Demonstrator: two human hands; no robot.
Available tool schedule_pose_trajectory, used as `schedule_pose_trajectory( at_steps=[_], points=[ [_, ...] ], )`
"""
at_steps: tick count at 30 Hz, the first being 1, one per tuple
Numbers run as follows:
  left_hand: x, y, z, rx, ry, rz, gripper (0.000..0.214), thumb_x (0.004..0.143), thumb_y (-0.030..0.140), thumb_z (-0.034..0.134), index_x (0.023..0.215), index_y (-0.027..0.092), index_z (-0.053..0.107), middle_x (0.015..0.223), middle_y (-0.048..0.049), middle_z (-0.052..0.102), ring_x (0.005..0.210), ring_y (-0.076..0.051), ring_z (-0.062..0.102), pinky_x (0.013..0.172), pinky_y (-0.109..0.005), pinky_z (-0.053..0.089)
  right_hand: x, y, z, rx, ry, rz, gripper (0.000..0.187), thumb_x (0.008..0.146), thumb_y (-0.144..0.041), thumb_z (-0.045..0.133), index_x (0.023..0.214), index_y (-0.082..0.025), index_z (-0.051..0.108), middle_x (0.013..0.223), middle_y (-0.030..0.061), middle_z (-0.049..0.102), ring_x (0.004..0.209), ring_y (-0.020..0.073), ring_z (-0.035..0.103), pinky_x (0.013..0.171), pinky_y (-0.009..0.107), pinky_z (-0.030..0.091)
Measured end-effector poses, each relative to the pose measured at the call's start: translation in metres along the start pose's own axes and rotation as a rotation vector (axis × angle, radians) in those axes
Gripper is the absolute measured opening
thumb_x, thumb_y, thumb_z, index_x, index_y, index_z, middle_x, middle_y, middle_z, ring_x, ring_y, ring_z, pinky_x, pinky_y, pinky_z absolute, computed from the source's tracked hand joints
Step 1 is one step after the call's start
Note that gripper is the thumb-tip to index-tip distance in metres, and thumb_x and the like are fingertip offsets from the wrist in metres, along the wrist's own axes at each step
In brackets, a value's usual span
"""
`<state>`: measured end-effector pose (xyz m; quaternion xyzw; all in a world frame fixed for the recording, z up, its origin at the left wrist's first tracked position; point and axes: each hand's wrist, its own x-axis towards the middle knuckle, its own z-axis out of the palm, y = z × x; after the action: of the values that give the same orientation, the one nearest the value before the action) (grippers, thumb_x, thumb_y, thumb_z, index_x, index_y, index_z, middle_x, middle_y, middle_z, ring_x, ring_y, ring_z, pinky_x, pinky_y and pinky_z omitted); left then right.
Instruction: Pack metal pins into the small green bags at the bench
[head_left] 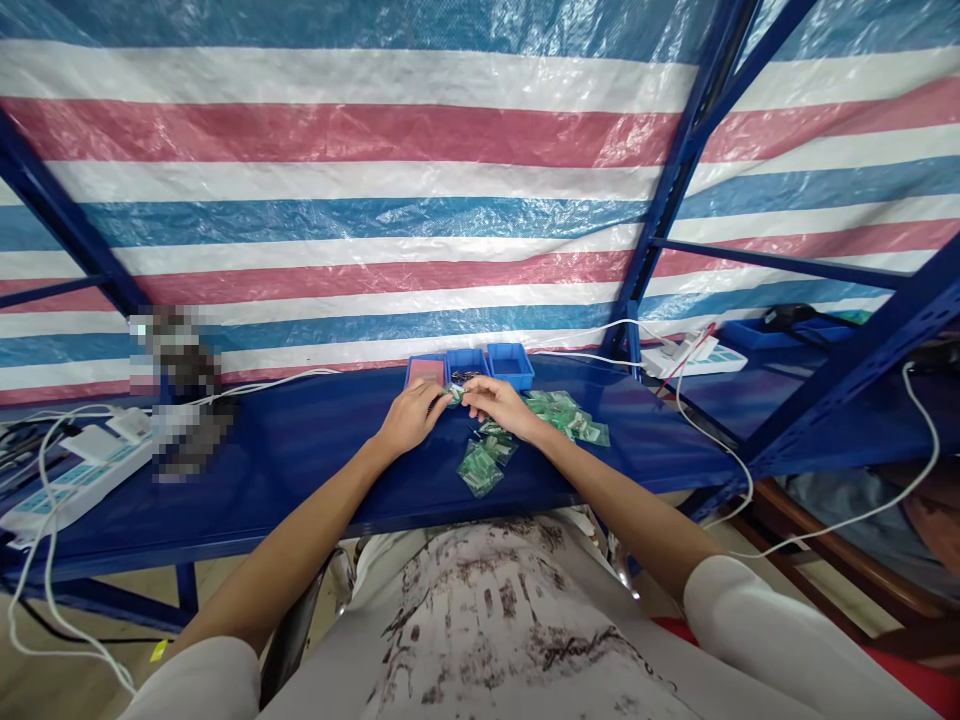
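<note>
My left hand (411,412) and my right hand (499,403) meet over the blue shelf (315,450), fingers pinched together on one small green packet (454,394) held between them. Just behind the hands stand three small blue trays (470,366); the left one has a pinkish inside. A loose pile of green packets (570,415) lies to the right of my right hand. More green packets (484,462) lie near the shelf's front edge below my hands.
A white power strip (71,480) with white cables lies at the left of the shelf, beside a blurred object (180,400). Another power strip (694,357) sits right of a blue upright post (679,170). A striped tarp hangs behind.
</note>
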<state>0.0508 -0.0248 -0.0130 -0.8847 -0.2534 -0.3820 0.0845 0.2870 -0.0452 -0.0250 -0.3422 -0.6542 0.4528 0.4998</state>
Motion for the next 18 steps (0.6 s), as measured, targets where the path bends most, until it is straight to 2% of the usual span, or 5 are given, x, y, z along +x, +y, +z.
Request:
schedule_pose_trajectory(
  at_steps=[5, 11, 15, 18],
  points=[
    [0.0004, 0.0021, -0.0005, -0.033, -0.032, -0.016, 0.035, 0.115, 0.042, 0.045, 0.096, 0.020, 0.064, 0.088, -0.0061, 0.066, 0.090, -0.023, 0.063, 0.082, -0.035, 0.052, 0.0001, -0.0003, 0.0008, -0.074, -0.004, -0.046, 0.040, 0.089, -0.061, 0.077, 0.098, -0.023, 0.066, 0.075, -0.0017, 0.065, 0.062, 0.0160, 0.064, 0.054, 0.028, 0.056],
    [0.0007, 0.0027, -0.0012, -0.069, -0.067, -0.035, 0.036, 0.115, 0.043, 0.044, 0.099, 0.020, 0.066, 0.089, -0.0072, 0.068, 0.092, -0.024, 0.064, 0.084, -0.037, 0.053, -0.0004, 0.0001, -0.0003, -0.044, -0.018, -0.024, 0.046, 0.090, -0.067, 0.073, 0.100, -0.024, 0.059, 0.063, -0.0037, 0.065, 0.057, 0.0174, 0.065, 0.052, 0.027, 0.053],
    [-0.0001, 0.0010, 0.0000, -0.091, -0.075, -0.075, 0.031, 0.114, 0.043, 0.046, 0.110, 0.021, 0.067, 0.096, -0.0080, 0.070, 0.095, -0.024, 0.066, 0.084, -0.036, 0.054, -0.0003, 0.0004, -0.0036, -0.024, 0.061, -0.004, 0.043, 0.092, -0.065, 0.072, 0.098, -0.025, 0.057, 0.061, -0.0039, 0.065, 0.054, 0.0169, 0.063, 0.051, 0.027, 0.051],
    [-0.0009, -0.0002, 0.0015, -0.103, -0.082, -0.099, 0.028, 0.112, 0.044, 0.050, 0.123, 0.022, 0.064, 0.087, -0.0046, 0.068, 0.093, -0.024, 0.066, 0.081, -0.035, 0.055, 0.0013, 0.0025, -0.0054, -0.018, 0.112, 0.003, 0.043, 0.090, -0.064, 0.074, 0.100, -0.027, 0.056, 0.058, -0.0060, 0.062, 0.049, 0.0166, 0.059, 0.047, 0.027, 0.048]
  ],
)
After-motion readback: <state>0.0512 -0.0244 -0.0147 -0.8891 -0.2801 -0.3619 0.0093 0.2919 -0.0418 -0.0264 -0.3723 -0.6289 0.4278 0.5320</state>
